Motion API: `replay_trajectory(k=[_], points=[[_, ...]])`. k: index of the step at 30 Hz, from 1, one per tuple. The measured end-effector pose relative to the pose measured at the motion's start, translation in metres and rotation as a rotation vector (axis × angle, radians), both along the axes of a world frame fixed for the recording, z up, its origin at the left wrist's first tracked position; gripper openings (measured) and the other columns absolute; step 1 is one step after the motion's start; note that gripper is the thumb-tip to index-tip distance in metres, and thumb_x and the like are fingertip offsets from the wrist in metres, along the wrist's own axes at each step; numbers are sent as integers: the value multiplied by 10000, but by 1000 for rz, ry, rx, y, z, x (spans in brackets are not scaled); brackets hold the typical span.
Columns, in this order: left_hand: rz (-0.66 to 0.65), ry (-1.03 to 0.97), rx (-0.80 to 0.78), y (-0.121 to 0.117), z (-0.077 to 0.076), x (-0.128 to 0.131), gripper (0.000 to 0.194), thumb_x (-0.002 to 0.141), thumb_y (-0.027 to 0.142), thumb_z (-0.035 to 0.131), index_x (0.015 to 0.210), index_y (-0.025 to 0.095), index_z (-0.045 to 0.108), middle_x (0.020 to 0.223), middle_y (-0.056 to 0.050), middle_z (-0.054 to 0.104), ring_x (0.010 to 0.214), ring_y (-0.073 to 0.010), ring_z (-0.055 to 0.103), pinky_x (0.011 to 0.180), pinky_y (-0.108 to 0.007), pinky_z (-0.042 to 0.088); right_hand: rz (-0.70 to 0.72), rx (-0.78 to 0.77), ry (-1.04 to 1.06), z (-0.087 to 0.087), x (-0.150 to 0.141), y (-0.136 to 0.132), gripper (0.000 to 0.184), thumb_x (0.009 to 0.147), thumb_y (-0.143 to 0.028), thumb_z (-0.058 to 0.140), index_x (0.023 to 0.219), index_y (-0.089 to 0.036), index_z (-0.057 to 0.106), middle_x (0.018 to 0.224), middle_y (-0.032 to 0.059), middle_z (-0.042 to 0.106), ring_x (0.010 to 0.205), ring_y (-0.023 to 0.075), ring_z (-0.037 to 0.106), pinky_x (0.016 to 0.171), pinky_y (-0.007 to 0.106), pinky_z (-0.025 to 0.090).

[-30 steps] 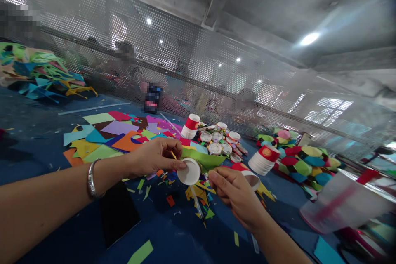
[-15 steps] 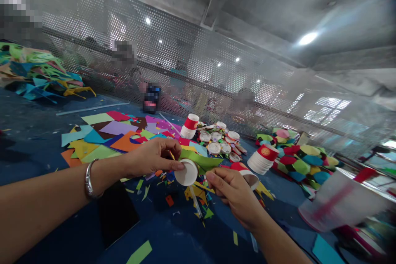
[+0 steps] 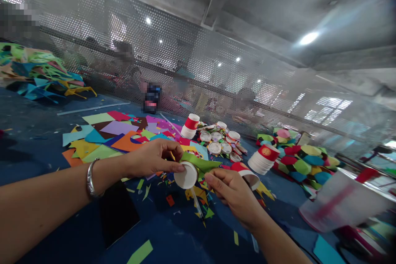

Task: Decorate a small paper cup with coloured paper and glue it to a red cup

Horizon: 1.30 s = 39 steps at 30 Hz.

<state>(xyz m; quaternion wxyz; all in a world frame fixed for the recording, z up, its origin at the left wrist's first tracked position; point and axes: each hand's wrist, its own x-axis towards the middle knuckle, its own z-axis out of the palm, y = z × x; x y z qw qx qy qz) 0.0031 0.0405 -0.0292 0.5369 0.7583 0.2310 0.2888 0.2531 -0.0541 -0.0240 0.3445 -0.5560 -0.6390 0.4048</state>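
White round piece (image 3: pixel 185 175): raised above the middle of the tabletop (image 3: pixel 173 239), flat face toward the wearer; the near edge is out of view.
Left hand (image 3: pixel 154 156): fingers clamped on the round piece, thumb on its upper left rim.
Right hand (image 3: pixel 235 192): thumb and forefinger together, seemingly pinching the green paper (image 3: pixel 198 161) near its right end; exact contact is partly hidden.
Green paper: runs behind and above the round piece, toward the right hand.
Step in hand: judged to be working the paper against the piece's edge.
Next move calls for: probably a steady left hold and a light right pinch, as thin paper could crease.
Below the hands: pen (image 3: pixel 198 204) and paper scraps.
Toward the far edge: coloured sheets (image 3: pixel 116 128) left, white discs (image 3: pixel 214 147) right of the standing cup stack (image 3: pixel 190 126).
Right of the right hand: tilted cup stack (image 3: pixel 264 159), and a cup on its side (image 3: pixel 246 173).
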Motion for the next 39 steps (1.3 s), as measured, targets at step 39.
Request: replay_trajectory(k=[39], points=[[-7, 50, -80, 0, -1, -1, 347, 686, 415, 864, 896, 177, 723, 751, 24, 636, 686, -122, 535, 629, -260, 351, -10, 17, 84, -1, 1, 1, 479, 904, -619, 634, 714, -186, 558, 546, -101, 275, 485, 67, 166, 430, 240, 109]])
